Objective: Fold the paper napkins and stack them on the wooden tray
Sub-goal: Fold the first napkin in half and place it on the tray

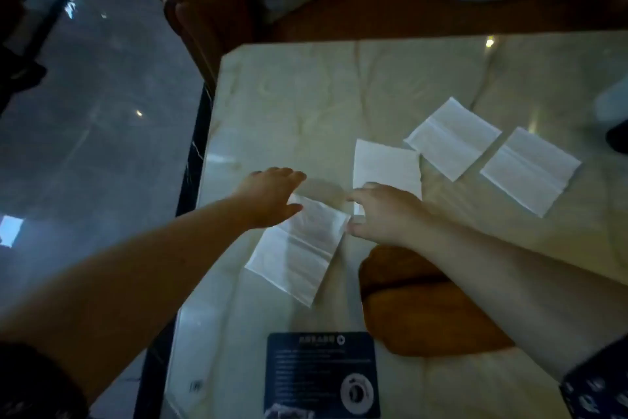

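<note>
Both hands (272,196) (384,214) pin napkin (299,248), long axis diagonal.

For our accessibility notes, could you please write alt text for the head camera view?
Two bare hands, left hand and right hand, rest on a white napkin on a marble table. Three more napkins lie beyond; a wooden tray sits empty under the right forearm.

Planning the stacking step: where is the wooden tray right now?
In the head view the wooden tray lies on the table near the front edge, right of centre, partly under the right forearm, just right of the napkin both hands touch.
</note>
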